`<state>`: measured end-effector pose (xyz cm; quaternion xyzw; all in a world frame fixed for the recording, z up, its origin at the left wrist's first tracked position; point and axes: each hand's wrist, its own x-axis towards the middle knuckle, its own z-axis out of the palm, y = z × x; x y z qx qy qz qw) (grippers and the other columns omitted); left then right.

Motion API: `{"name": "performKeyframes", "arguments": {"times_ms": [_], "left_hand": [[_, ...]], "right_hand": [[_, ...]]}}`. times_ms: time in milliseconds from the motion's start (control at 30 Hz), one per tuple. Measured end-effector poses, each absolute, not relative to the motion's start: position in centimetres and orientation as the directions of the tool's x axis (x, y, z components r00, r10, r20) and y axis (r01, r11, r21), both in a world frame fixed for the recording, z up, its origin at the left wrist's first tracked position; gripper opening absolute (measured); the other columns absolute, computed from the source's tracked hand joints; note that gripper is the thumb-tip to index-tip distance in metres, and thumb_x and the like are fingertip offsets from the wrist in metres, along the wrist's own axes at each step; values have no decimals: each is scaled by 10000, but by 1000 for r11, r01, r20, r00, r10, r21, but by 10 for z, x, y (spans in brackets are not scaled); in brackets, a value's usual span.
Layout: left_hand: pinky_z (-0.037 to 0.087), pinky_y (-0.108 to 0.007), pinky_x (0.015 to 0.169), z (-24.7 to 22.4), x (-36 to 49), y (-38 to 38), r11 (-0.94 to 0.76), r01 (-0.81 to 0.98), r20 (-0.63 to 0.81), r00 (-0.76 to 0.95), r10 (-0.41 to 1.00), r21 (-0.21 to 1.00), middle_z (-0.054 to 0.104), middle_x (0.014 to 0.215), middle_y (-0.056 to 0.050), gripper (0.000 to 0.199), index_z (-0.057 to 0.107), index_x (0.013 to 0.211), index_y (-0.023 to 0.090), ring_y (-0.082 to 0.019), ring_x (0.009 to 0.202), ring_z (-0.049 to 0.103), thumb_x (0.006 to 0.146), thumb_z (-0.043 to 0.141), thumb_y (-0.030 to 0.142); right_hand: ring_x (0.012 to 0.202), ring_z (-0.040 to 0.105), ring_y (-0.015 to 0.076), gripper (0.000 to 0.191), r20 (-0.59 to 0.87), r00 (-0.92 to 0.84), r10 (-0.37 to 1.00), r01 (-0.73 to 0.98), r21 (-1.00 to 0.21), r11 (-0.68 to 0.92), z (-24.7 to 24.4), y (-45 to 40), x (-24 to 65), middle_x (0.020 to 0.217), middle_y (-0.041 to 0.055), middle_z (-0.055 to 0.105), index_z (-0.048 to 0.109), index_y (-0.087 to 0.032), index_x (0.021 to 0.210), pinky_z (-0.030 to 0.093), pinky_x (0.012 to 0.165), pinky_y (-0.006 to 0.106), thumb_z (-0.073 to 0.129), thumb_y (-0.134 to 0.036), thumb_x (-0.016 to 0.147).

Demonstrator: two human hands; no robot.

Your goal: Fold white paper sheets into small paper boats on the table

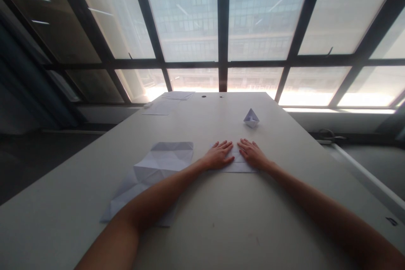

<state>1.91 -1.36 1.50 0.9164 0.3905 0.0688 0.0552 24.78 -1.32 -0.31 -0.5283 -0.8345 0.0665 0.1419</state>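
Note:
A folded sheet of white paper (238, 166) lies flat on the white table (209, 228). My left hand (219, 155) rests on its left part, fingers spread. On its right part lies my right hand (252, 152), palm down with the fingers stretched out. The two hands are a small gap apart, and they hide much of the sheet. Beyond my right hand stands a small folded paper boat (251, 118). A large creased sheet (161, 161) is spread to the left, partly under my left forearm.
Several flat papers (158, 107) lie at the table's far left. Two small dark round spots are near the far edge. Tall windows (190, 17) rise behind the table, with a dark curtain (28, 71) at the left. A cable (327, 134) lies beyond the right edge.

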Motion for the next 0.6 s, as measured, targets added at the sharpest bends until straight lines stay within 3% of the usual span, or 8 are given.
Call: {"name": "performKeyframes", "arguments": {"times_ms": [167,367,600], "left_hand": [[118,-500,1203,14,20,-14,-646,752,79,641,763,133,261,1615,-107,736,249,1562,199,-297,1496,201,974,308,639],[106,-517,1203,13,20,-13,-651,748,77,647,759,131,240,1623,-102,729,221,1572,214,-293,1501,185,981,295,634],[103,-524,1203,13,19,-12,-658,742,74,654,753,131,240,1625,-84,700,216,1574,244,-288,1504,177,989,289,621]], "right_hand": [[1466,294,265,465,178,-416,892,853,-262,451,0,-14,249,1554,151,386,506,-192,1433,217,1176,531,402,-294,992],[1471,287,232,501,221,-631,743,685,-289,668,8,-23,249,1563,88,386,440,-254,1486,225,1190,495,432,-309,988],[1477,269,244,542,193,-619,761,705,-291,647,10,-23,246,1573,88,361,389,-241,1517,209,1197,504,429,-346,987]]}}
